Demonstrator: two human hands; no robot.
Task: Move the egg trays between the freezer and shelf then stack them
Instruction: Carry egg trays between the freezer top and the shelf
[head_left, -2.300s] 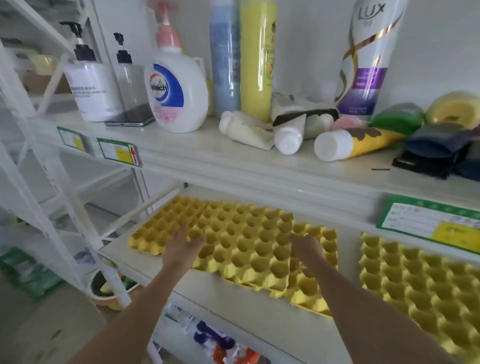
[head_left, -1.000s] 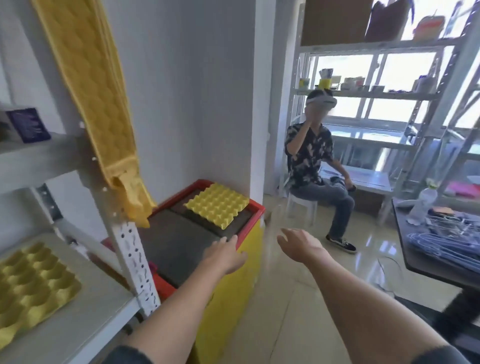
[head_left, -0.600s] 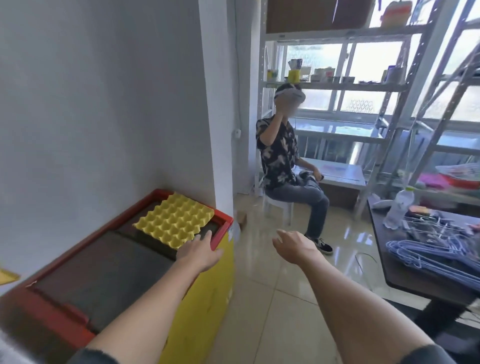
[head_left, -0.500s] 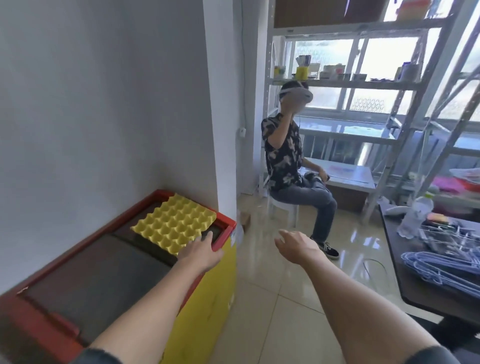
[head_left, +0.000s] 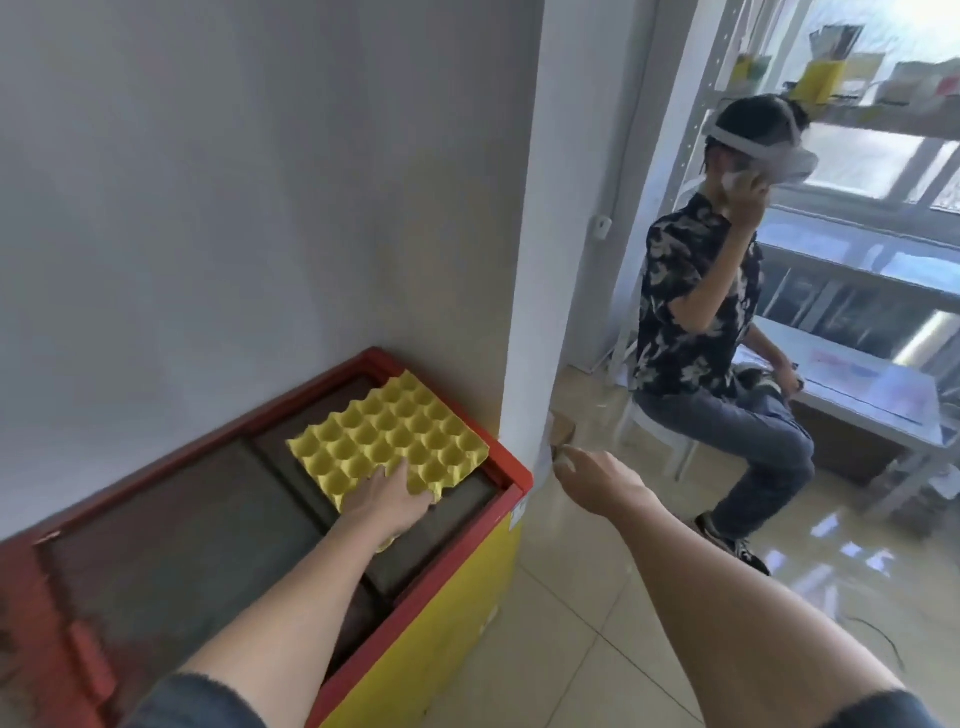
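Note:
A yellow egg tray (head_left: 384, 436) lies flat on the dark sliding lid at the far right end of the chest freezer (head_left: 457, 566), which has a red rim and a yellow front. My left hand (head_left: 387, 499) reaches over the lid, and its spread fingers rest on the tray's near edge, covering the near corner. Whether the thumb is under the tray is hidden. My right hand (head_left: 597, 480) hangs in the air beyond the freezer's right corner, open and holding nothing. The shelf is out of view.
A white pillar (head_left: 545, 234) stands just behind the freezer's right end. A person (head_left: 701, 322) wearing a headset sits on a white stool (head_left: 644, 431) to the right, beside a low white table (head_left: 857, 384). Tiled floor (head_left: 597, 649) lies in front.
The view has turned from the shelf with its egg trays to the freezer. My left hand moved forward from the freezer's rim onto the tray's near edge. My right hand stayed in the air.

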